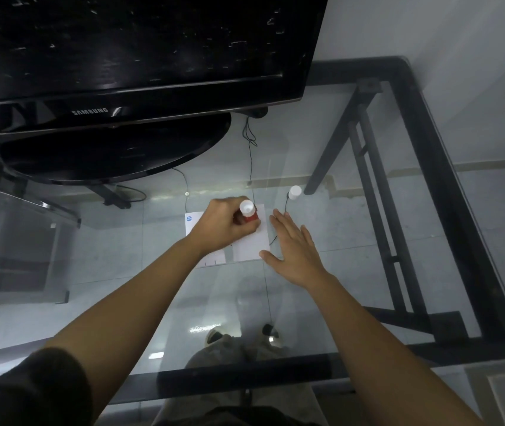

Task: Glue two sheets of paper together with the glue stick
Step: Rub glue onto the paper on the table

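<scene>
One uncapped, seemingly red glue stick (248,212)

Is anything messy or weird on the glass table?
Nothing is spilled or broken. The white cap stands alone on the glass table, off the glue stick that the left hand holds on the paper sheets. The right hand lies flat beside them. Thin black wires trail across the glass nearby.

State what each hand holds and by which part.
The left hand grips the red-and-white glue stick around its red body. The right hand holds nothing, lying flat beside the white paper sheets.
</scene>
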The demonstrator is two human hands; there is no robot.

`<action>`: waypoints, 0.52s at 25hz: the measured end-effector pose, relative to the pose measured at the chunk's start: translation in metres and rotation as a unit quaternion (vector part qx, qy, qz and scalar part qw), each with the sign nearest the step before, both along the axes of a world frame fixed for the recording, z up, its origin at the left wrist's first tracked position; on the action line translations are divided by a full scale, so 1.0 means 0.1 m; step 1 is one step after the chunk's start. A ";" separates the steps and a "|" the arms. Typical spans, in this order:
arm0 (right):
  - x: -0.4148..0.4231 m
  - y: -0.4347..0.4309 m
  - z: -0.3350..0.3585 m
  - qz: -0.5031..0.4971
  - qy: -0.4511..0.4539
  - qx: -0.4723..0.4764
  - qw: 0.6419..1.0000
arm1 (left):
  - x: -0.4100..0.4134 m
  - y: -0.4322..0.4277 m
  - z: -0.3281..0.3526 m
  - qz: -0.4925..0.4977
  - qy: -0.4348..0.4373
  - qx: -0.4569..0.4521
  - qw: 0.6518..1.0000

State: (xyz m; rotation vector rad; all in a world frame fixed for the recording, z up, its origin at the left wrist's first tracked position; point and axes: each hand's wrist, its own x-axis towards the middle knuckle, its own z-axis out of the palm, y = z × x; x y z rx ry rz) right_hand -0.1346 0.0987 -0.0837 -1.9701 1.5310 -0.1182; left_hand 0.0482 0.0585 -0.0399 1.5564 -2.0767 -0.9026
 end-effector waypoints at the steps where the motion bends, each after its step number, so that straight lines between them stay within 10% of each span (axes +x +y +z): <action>1: 0.00 0.00 0.00 0.000 0.000 -0.001 1.000 | -0.01 -0.07 0.02 0.015 -0.001 -0.005 1.000; 13: 0.01 0.00 -0.05 -0.001 0.010 -0.004 1.000 | 0.00 0.09 -0.01 0.008 0.003 0.016 1.000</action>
